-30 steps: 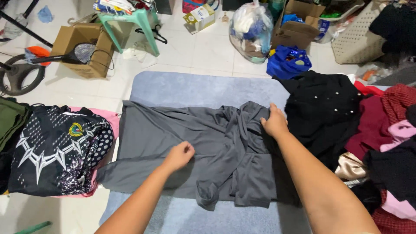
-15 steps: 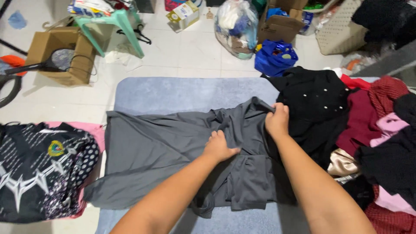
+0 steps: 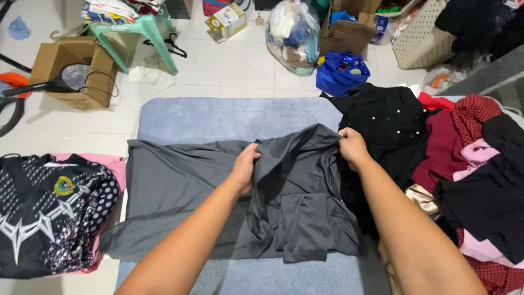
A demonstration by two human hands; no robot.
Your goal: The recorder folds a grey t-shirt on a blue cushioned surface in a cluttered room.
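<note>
A dark grey garment [image 3: 180,186] lies spread on a blue-grey mat [image 3: 229,116] on the floor. My left hand [image 3: 244,166] grips a bunched fold near the garment's middle. My right hand [image 3: 352,147] grips its upper right edge, next to a black garment with pearl buttons [image 3: 388,117]. Between the two hands the grey cloth is lifted off the mat and hangs in folds toward me.
A pile of red, maroon, pink and black clothes [image 3: 475,164] lies at the right. A folded black patterned shirt [image 3: 49,213] sits at the left. Beyond the mat stand a cardboard box [image 3: 82,68], a green stool [image 3: 136,33], a clear bag [image 3: 292,35] and a blue bag [image 3: 341,74].
My left hand moved from the garment's lower middle up toward the right hand and took hold of the cloth. Both hands have raised the garment's right part off the mat.
</note>
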